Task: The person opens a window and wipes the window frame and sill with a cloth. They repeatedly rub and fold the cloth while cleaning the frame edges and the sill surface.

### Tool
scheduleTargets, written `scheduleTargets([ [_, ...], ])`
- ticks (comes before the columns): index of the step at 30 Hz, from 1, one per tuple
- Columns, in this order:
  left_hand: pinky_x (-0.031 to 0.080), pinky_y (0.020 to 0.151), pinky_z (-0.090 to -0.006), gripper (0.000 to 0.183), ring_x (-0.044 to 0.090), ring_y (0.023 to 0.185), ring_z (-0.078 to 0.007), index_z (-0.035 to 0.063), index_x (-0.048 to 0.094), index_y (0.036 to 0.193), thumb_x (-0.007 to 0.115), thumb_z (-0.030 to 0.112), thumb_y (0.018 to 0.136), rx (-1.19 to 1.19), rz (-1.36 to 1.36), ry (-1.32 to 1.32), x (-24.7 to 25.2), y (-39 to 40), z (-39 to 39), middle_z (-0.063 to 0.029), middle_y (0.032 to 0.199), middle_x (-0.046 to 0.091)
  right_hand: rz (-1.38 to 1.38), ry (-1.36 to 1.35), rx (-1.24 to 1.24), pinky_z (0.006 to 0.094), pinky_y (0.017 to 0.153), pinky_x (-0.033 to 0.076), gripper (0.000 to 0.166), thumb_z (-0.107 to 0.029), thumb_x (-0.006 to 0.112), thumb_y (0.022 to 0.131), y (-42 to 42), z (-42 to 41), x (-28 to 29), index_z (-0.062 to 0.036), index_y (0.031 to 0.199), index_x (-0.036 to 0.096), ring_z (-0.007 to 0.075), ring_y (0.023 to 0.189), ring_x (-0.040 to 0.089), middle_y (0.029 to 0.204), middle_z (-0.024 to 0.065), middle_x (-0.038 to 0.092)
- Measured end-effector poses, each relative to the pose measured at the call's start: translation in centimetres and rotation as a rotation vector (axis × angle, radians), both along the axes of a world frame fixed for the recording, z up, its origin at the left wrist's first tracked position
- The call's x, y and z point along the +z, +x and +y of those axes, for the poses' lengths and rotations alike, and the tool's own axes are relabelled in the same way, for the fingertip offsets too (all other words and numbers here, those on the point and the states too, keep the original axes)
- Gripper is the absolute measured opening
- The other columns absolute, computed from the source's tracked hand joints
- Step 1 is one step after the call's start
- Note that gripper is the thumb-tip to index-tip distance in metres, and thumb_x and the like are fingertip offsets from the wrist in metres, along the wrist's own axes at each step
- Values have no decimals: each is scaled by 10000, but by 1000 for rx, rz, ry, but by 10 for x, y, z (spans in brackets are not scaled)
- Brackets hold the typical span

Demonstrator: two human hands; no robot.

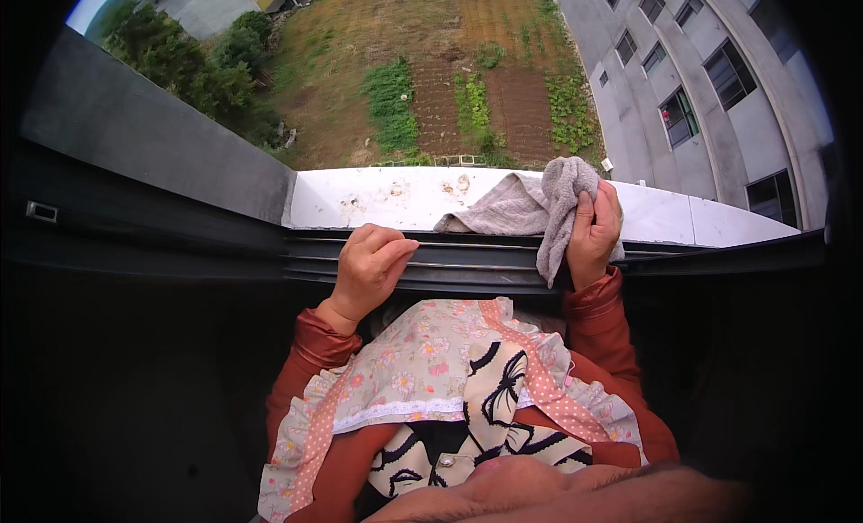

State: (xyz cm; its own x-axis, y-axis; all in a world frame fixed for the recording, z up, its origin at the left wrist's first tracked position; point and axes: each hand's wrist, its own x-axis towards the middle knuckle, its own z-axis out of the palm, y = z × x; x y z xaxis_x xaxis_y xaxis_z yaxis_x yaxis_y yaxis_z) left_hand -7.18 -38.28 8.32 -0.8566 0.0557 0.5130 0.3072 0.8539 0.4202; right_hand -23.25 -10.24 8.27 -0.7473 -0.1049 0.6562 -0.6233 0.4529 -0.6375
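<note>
My right hand (pixel 598 230) grips a bunched grey towelling cloth (pixel 565 199) between thumb and fingers. One end of the cloth dangles over the dark sliding-window track (pixel 465 259); another part spreads leftward over the white outer sill (pixel 323 196). Brown stains (pixel 396 189) and dark specks mark the sill left of the cloth. My left hand (pixel 374 263) is held over the track, its fingers curled in and the thumb against them. Nothing shows in it, though the inside of the fist is hidden.
A grey side wall (pixel 155 125) bounds the opening on the left, above a dark frame with a small latch plate (pixel 42 212). Beyond the sill, far below, lies a garden plot (pixel 438 105). A grey building (pixel 674 105) with several windows rises on the right.
</note>
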Motion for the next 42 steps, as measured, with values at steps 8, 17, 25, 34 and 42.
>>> scheduleTargets([
  [8, 455, 798, -321, 103, 560, 859, -192, 136, 649, 888, 614, 143, 792, -477, -233, -416, 11, -55, 28, -5, 823, 534, -57, 43, 226, 404, 709, 479, 87, -18, 628, 871, -4, -6, -10, 47, 859, 570, 405, 824, 584, 933, 198, 590],
  [17, 441, 793, -305, 26, 550, 879, -184, 140, 577, 794, 575, 166, 797, -540, -229, -527, 11, -65, 31, -9, 847, 538, -99, 38, 300, 399, 703, 492, 67, -22, 631, 857, -5, 0, -7, 29, 896, 611, 373, 826, 614, 932, 169, 612],
  [25, 452, 808, -317, 74, 548, 883, -215, 91, 582, 853, 563, 159, 827, -513, -235, -637, 6, -62, 37, -44, 856, 539, -126, 67, 362, 367, 712, 496, 63, 7, 635, 855, -2, 4, -4, 52, 887, 605, 356, 825, 623, 917, 168, 610],
  [34, 427, 660, -390, 164, 529, 739, -298, 45, 546, 849, 705, 15, 821, 76, 170, -148, 63, -96, -5, -95, 787, 553, -101, 44, 343, 398, 656, 478, 95, -41, 652, 850, -2, 1, -7, 14, 823, 579, 361, 783, 601, 906, 147, 589],
  [42, 509, 783, -364, 309, 618, 858, -330, 38, 629, 1009, 517, -137, 780, 357, 101, -166, 59, -40, -73, -132, 905, 629, -239, 14, 558, 342, 659, 461, 56, -3, 616, 888, 1, 10, -6, 47, 871, 596, 310, 740, 598, 846, 157, 599],
])
